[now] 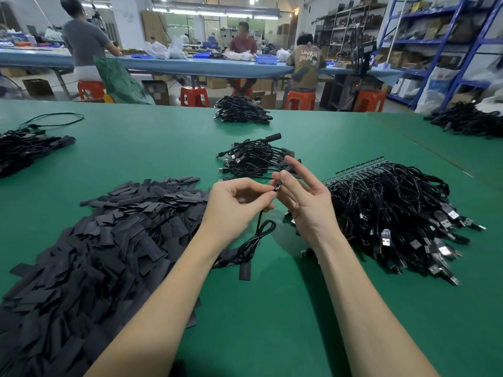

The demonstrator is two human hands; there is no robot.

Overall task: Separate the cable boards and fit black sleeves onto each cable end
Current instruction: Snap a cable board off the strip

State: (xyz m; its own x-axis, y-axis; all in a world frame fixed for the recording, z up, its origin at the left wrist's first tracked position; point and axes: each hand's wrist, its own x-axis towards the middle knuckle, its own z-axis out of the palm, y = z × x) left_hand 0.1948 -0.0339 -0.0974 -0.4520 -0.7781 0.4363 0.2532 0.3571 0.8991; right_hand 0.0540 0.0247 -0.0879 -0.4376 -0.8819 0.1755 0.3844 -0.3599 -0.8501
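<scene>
Head view: the left hand (239, 205) pinches a thin black cable (258, 235) just below its small metal-tipped end (277, 188), and the right hand (302, 197) nips that tip between thumb and forefinger, other fingers spread, apparently to steady it for a sleeve. The cable loops down onto the green table (163, 148). Flat black sleeves (114, 235) pile left of both grips; unsleeved cables on green boards (394, 202) lie right.

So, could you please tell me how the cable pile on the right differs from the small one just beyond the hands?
The right pile is far bigger than the small pile. The right pile's cables still join a green board strip at the back; the small pile shows no strip, and some ends wear black sleeves. Both are black USB cables on the green table.
</scene>
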